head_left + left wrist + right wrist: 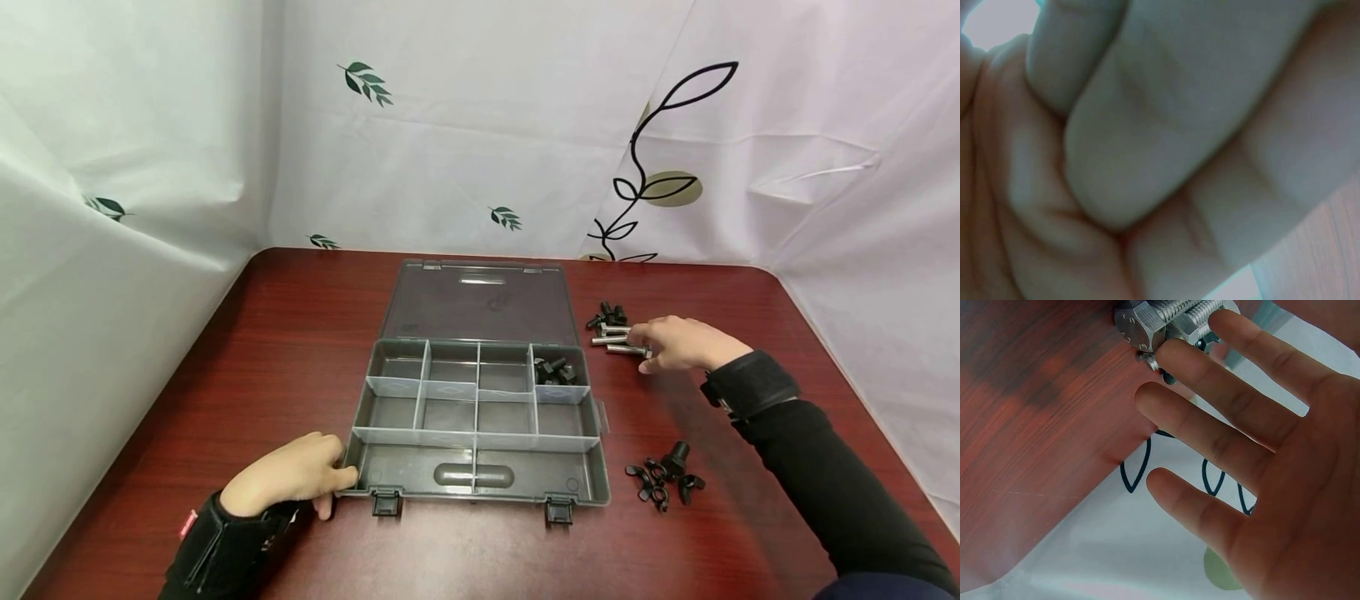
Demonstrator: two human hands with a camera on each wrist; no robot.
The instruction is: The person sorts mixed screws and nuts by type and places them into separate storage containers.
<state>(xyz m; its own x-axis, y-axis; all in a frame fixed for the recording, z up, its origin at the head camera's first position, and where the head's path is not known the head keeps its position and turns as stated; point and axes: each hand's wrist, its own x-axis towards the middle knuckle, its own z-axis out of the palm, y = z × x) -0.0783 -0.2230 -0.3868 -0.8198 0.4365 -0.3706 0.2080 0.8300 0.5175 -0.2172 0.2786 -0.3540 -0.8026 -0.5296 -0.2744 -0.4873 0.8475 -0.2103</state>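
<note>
On the table lies a grey plastic compartment box, its lid folded back flat. The left hand grips the box's near left corner, fingers curled in the left wrist view. To the right of the box, the right hand reaches over several silver hex bolts, fingertips right at them. In the right wrist view its fingers are straight and spread, beside a bolt head. Small black bolts sit in the far right compartment; the other compartments hold nothing.
Behind the silver bolts is a small pile of black bolts. Black wing nuts and a thicker black piece lie near the box's front right. Two black latches stick out at its front. White patterned cloth hangs round the table.
</note>
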